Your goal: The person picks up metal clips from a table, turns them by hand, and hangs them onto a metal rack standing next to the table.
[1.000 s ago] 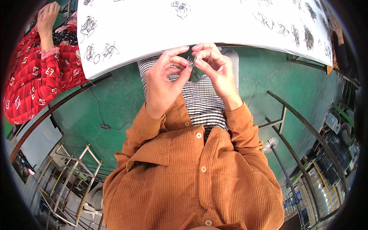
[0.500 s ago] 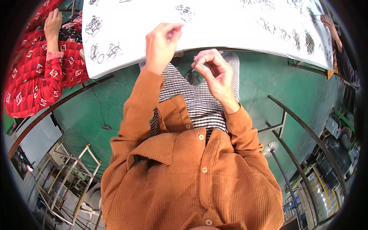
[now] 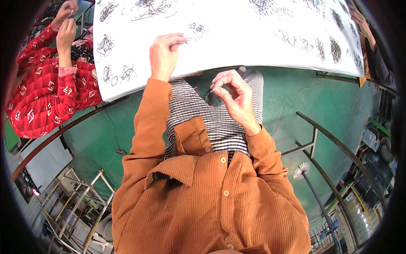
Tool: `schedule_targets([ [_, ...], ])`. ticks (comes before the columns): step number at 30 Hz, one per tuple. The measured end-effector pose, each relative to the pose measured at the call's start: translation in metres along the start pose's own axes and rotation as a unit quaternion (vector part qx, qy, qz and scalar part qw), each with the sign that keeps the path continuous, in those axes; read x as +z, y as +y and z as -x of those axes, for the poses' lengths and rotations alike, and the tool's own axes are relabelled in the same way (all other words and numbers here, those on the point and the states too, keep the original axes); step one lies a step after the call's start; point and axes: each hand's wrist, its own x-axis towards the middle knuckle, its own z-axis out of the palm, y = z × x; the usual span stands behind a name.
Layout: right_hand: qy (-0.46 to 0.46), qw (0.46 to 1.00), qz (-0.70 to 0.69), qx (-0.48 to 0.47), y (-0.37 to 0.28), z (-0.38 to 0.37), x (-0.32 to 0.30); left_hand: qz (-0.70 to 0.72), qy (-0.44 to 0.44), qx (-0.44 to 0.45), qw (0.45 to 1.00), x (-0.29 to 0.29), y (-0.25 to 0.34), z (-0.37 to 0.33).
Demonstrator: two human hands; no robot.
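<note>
Over the white tabletop [image 3: 237,46], my left hand [image 3: 164,55] is stretched out with its fingers pressed together. Its fingertips are beside a small cluster of dark, thin pieces [image 3: 197,28]; what they pinch, if anything, is too small to make out. Just off the table's near edge, above my lap, my right hand [image 3: 235,94] is closed in a pinch. A tiny thin piece [image 3: 211,90] shows at its thumb and forefinger. More dark, curled, wire-like pieces [image 3: 127,73] lie in separate heaps on the white surface.
At the left sits a person in a red patterned garment [image 3: 46,93], hands raised by the table's edge. Another person's hand [image 3: 360,21] reaches in at the far right. Metal rails [image 3: 334,137], a white round brush-like head on a pole [image 3: 301,170] and a metal frame [image 3: 84,186] stand around.
My left hand has shifted slightly left and lower, its fingers now closer together. My right hand keeps its pinch. The view has tilted, showing more of the table's far part.
</note>
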Motion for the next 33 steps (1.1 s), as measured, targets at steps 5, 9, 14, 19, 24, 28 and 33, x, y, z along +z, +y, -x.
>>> schedule_targets([
  [5,-0.001,1.0,-0.01,0.001,0.005,-0.001,0.002,-0.026,0.051,-0.149,0.987,-0.001,0.01,0.006],
  [9,-0.011,1.0,0.01,0.003,0.002,-0.003,0.003,-0.105,0.044,-0.088,0.99,0.018,0.017,0.005],
  [14,-0.017,0.999,0.029,-0.011,0.003,-0.009,0.004,0.098,-0.061,-0.219,0.969,-0.002,0.035,0.004],
  [19,-0.024,0.997,0.069,-0.03,0.006,-0.018,0.008,0.37,-0.121,-0.228,0.893,-0.033,0.059,0.039],
  [24,-0.021,0.995,0.091,-0.046,0.008,-0.022,0.014,0.371,-0.125,-0.233,0.89,-0.05,0.085,0.055],
  [28,-0.03,0.994,0.105,-0.022,0.01,-0.019,0.019,0.369,-0.068,-0.236,0.896,-0.055,0.089,0.066],
  [33,-0.05,0.99,0.104,-0.078,0.008,-0.029,0.017,0.336,-0.045,-0.185,0.922,-0.061,0.091,0.077],
])
